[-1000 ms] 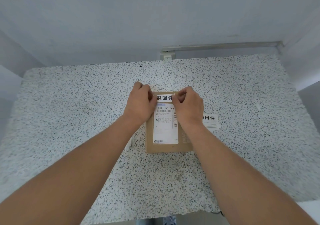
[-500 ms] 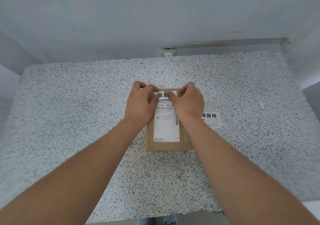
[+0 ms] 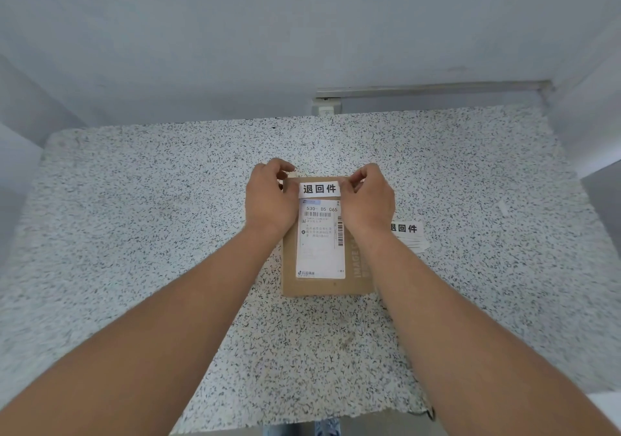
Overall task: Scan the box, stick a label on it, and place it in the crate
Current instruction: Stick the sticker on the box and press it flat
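Note:
A flat brown cardboard box (image 3: 359,267) lies in the middle of the speckled table (image 3: 134,234), with a white shipping slip (image 3: 321,254) stuck on its top. A small white label with black characters (image 3: 319,189) lies across the box's far end, above the slip. My left hand (image 3: 268,200) pinches the label's left end. The label's right end sits under the fingertips of my right hand (image 3: 368,202). No crate and no scanner are in view.
A sheet of the same white labels (image 3: 408,234) lies on the table just right of my right wrist. A pale wall rises behind the table, with a socket (image 3: 326,108) and a metal rail (image 3: 433,87). The table's near edge runs below my forearms.
My hands have slid apart along the label, from its middle to its two ends, so all its characters now show. The box has not moved.

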`<state>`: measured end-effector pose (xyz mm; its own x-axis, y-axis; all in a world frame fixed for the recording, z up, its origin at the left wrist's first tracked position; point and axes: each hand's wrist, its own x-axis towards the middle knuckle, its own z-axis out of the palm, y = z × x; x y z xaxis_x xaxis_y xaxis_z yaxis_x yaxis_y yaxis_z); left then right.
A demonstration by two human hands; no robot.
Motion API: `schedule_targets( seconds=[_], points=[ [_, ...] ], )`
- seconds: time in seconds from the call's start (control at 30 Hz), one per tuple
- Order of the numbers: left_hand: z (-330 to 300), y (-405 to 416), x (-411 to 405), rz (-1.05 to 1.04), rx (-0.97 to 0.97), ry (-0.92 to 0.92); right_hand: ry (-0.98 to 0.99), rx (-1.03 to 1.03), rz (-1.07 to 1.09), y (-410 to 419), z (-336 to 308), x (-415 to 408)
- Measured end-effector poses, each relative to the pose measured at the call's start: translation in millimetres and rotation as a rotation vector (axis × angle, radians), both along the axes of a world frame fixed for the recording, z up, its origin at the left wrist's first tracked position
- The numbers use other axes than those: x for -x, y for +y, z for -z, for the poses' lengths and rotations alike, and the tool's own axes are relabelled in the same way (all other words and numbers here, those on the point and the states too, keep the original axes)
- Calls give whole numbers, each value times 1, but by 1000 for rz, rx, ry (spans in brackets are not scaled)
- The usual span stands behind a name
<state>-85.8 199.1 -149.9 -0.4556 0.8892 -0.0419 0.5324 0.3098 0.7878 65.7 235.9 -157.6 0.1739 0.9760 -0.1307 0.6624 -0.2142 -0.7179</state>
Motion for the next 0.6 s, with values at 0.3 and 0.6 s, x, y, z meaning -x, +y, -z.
schedule_targets(
  seconds=[0.3, 0.6],
  points=[
    [1, -11, 3, -11, 74, -88, 86, 23, -78, -19, -11, -5],
    [2, -28, 5, -31, 64, -254, 138, 49, -58, -21, -16, -10]
  ],
)
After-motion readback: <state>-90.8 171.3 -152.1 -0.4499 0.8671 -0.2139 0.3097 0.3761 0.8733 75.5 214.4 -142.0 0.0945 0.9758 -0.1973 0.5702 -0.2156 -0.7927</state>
